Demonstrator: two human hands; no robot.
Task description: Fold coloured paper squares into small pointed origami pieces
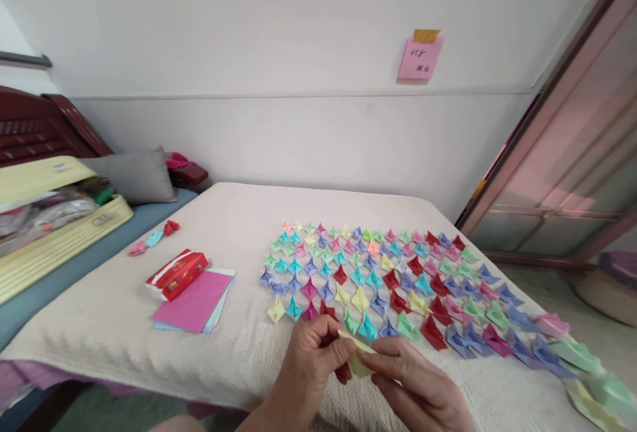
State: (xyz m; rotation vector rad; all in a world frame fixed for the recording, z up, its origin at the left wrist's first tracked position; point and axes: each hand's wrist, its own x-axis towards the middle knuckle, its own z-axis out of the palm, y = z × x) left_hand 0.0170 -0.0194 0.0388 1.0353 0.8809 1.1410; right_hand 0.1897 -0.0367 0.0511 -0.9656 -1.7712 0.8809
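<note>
A small pale yellow folded paper [359, 365] is held between both hands above the near edge of the bed. My left hand [313, 359] pinches its left side between thumb and fingers. On its right side, my right hand [415, 379] grips it with thumb and fingertips. The fingers partly hide the paper's shape. Just beyond my hands, many folded paper boats [361, 299] in red, blue, green, pink and yellow lie in rows. Some at the right overlap one another.
Left of the boats, a red tissue packet [178, 274] rests on a stack of coloured paper [194, 306]. Several small folded papers [154, 238] lie farther left. An open pale yellow case [60, 239] and a grey pillow [130, 176] are beyond. A pink note [421, 59] is taped to the wall.
</note>
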